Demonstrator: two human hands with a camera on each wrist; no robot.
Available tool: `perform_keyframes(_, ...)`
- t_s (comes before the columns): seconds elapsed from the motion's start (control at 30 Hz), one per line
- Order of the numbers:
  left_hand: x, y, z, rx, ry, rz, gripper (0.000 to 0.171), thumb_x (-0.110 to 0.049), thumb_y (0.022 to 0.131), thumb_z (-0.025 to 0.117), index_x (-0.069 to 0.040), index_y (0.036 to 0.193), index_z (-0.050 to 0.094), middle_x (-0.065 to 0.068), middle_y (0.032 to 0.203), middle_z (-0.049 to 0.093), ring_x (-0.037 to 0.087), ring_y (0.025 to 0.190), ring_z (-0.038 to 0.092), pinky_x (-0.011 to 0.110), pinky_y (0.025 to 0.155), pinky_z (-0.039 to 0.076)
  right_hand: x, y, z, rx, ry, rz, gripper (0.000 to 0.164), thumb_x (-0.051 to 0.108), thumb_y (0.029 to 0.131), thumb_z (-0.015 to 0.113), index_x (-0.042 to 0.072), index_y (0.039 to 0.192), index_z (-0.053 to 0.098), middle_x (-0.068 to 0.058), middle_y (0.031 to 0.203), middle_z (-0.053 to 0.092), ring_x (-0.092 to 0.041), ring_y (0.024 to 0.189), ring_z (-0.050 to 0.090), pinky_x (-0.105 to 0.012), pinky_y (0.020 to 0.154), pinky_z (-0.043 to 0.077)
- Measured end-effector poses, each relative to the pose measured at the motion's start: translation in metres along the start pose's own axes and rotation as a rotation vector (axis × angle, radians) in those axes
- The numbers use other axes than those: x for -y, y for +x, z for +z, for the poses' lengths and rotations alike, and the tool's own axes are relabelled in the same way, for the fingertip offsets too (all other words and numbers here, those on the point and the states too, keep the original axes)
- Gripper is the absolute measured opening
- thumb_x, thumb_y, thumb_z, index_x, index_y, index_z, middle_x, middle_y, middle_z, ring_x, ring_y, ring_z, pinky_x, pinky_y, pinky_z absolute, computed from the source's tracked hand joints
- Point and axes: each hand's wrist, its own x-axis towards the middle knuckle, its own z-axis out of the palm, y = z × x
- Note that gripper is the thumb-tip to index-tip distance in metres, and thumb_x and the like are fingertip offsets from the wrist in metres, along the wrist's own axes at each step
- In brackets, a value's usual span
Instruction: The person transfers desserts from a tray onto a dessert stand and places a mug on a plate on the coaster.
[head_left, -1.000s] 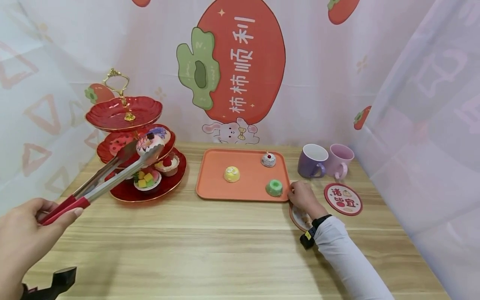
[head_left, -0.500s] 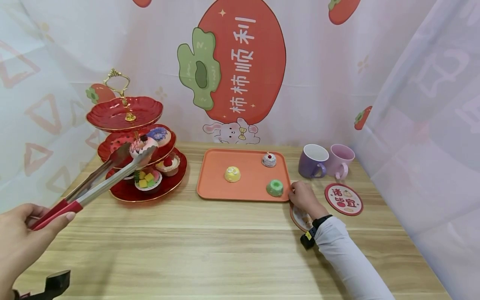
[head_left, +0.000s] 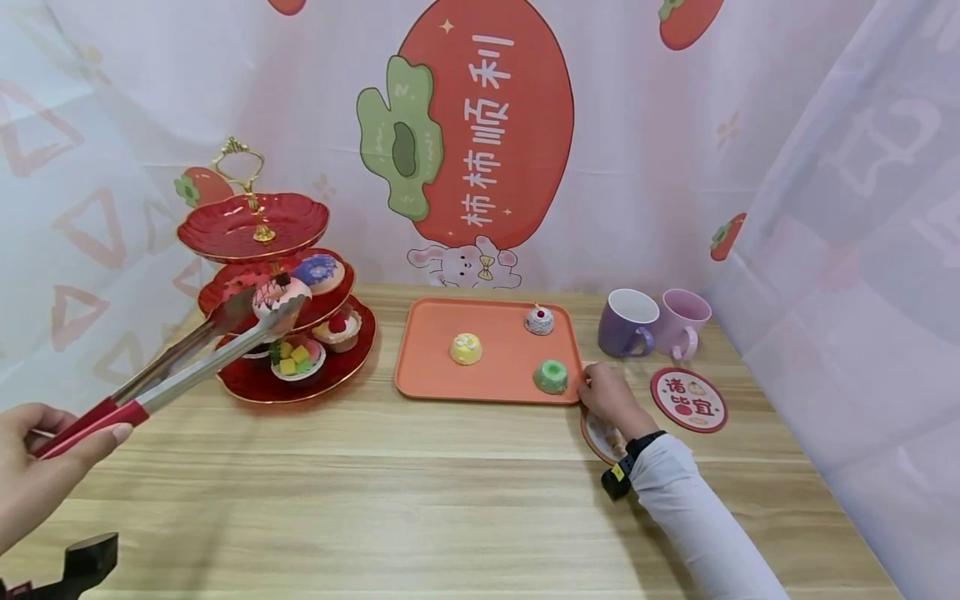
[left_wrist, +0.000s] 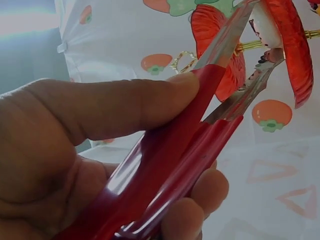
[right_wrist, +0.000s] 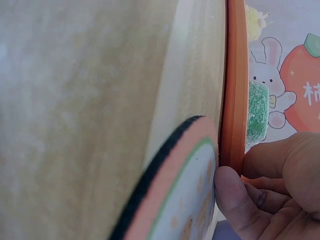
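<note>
My left hand [head_left: 41, 475] grips the tongs [head_left: 202, 367] by their red handles: thumb along one handle, fingers curled round the other. The handles are squeezed close together; the metal ends diverge slightly toward the tips.

The pink donut [head_left: 276, 293] lies beyond my hand at the far end of the tongs, with one metal arm on either side of it. It is level with the middle tier of the red stand [head_left: 240, 229] (whether it bears on that tier, I cannot tell). The blue-topped donut [head_left: 321, 273] sits on the same tier, just behind and to the right.

My right hand [head_left: 611, 400] pinches the rim of the orange tray [head_left: 502, 367] at its near right corner, thumb outside, index finger inside. The green dessert [head_left: 551, 377] is on the tray, just inside that corner. A round coaster [head_left: 600, 435] lies partly beneath my right hand, its edge next to my thumb. The purple mug [head_left: 618, 333] stands farther back, to the right of the tray.
</note>
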Motion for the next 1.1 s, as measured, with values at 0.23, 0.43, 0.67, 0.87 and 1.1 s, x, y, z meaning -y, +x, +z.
perform_keyframes(0.23, -0.0003, 0.0041, -0.0033, 0.006, 0.012, 0.015, 0.033, -0.012, 0.086, 0.063, 0.015, 0.088, 0.044, 0.016, 0.063, 0.047, 0.008, 0.047, 0.037, 0.023, 0.039, 0.034, -0.0006, -0.0001, -0.0003, -0.006, -0.005, -0.009, 0.01, 0.001, 0.085, 0.056, -0.001, 0.076, 0.059, -0.004, 0.059, 0.048, -0.017, 0.05, 0.045, -0.029, 0.047, 0.035)
perform_keyframes(0.43, -0.0026, 0.0047, -0.0044, 0.017, 0.036, -0.001, 0.034, -0.012, 0.087, 0.062, 0.016, 0.089, 0.042, 0.017, 0.064, 0.047, 0.013, 0.049, 0.038, 0.023, 0.04, 0.034, -0.0005, -0.001, 0.0003, -0.008, 0.001, -0.016, 0.013, 0.001, 0.085, 0.055, 0.0, 0.072, 0.058, -0.003, 0.058, 0.047, -0.016, 0.05, 0.044, -0.028, 0.048, 0.034)
perform_keyframes(0.67, 0.0016, 0.008, -0.0047, 0.037, 0.061, -0.028, 0.039, -0.013, 0.087, 0.063, 0.017, 0.091, 0.04, 0.023, 0.068, 0.046, 0.021, 0.053, 0.043, 0.023, 0.04, 0.035, -0.0008, 0.0002, 0.0001, -0.016, 0.004, -0.014, 0.014, 0.002, 0.086, 0.056, 0.001, 0.072, 0.057, -0.003, 0.058, 0.047, -0.016, 0.049, 0.045, -0.028, 0.047, 0.034)
perform_keyframes(0.87, 0.002, 0.0089, -0.0048, 0.04, 0.066, -0.03, 0.038, -0.012, 0.087, 0.064, 0.017, 0.091, 0.04, 0.024, 0.069, 0.046, 0.023, 0.054, 0.043, 0.022, 0.041, 0.034, -0.0008, 0.0001, -0.0007, -0.012, 0.007, -0.008, 0.013, 0.002, 0.086, 0.055, 0.0, 0.073, 0.058, -0.004, 0.058, 0.048, -0.016, 0.049, 0.045, -0.028, 0.047, 0.035)
perform_keyframes(1.1, -0.0043, 0.0061, -0.0069, 0.04, 0.059, -0.031, 0.036, -0.01, 0.086, 0.062, 0.018, 0.091, 0.04, 0.023, 0.068, 0.045, 0.021, 0.054, 0.043, 0.022, 0.041, 0.034, 0.0002, -0.0009, -0.0004, -0.009, 0.008, -0.003, 0.013, 0.002, 0.086, 0.055, 0.0, 0.073, 0.058, -0.004, 0.058, 0.047, -0.016, 0.049, 0.045, -0.028, 0.047, 0.034)
